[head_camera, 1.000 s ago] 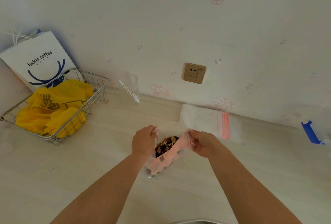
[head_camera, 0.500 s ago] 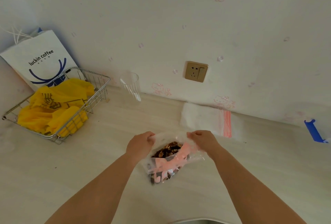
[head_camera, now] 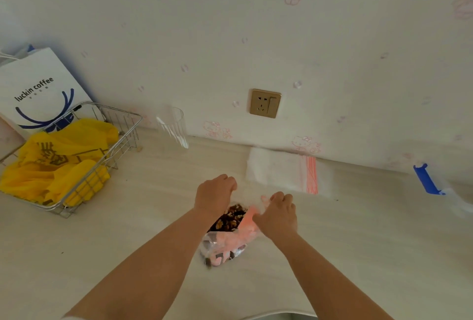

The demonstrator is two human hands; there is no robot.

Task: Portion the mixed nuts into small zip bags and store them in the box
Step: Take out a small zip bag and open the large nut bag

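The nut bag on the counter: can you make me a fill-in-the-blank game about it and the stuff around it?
1. Both hands, left hand and right hand, hold the bag of ____.
2. The wire basket holds a crumpled ____ bag.
3. The white paper bag says "luckin ____".
4. The stack of empty zip bags lies against the ____.

Missing words: nuts, yellow, coffee, wall

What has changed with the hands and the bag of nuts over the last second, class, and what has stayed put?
Both hands kept hold of the bag of nuts. The left hand stayed at its mouth; the right hand moved closer across the top. The wire basket, glass and pile of zip bags stayed put.
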